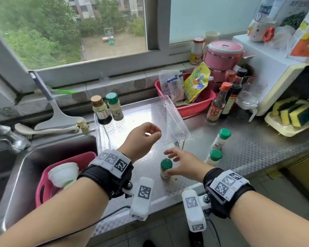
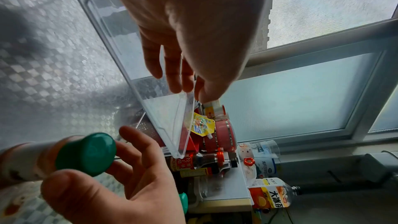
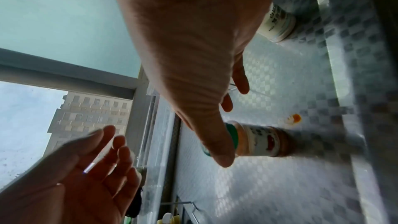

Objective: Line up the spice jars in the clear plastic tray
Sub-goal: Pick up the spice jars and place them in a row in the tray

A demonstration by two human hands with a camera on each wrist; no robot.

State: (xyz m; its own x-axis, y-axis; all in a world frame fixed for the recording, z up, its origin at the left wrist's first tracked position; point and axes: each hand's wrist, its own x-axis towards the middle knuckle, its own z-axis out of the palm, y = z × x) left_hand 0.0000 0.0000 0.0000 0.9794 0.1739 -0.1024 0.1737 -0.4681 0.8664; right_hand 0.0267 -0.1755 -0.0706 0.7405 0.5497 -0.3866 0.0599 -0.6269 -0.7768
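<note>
- Two jars, brown-capped (image 1: 99, 108) and green-capped (image 1: 114, 107), stand in the tray's (image 1: 175, 120) far-left corner.
- Left hand (image 1: 141, 139) hovers over the tray, fingers loosely curled, holding nothing.
- Orange jar (image 1: 166, 168) stands on the counter (image 1: 248, 145) before the tray; right hand (image 1: 184, 164) spreads around its cap, thumb touching.
- Two more green-capped jars (image 1: 219, 139) stand farther right.

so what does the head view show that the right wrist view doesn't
Only the head view shows two jars already standing in the clear tray's far left corner, and the red basket. Only the right wrist view shows the orange stain close up and a building through the window. Both show the right hand reaching the green-capped jar, the left hand empty.
</note>
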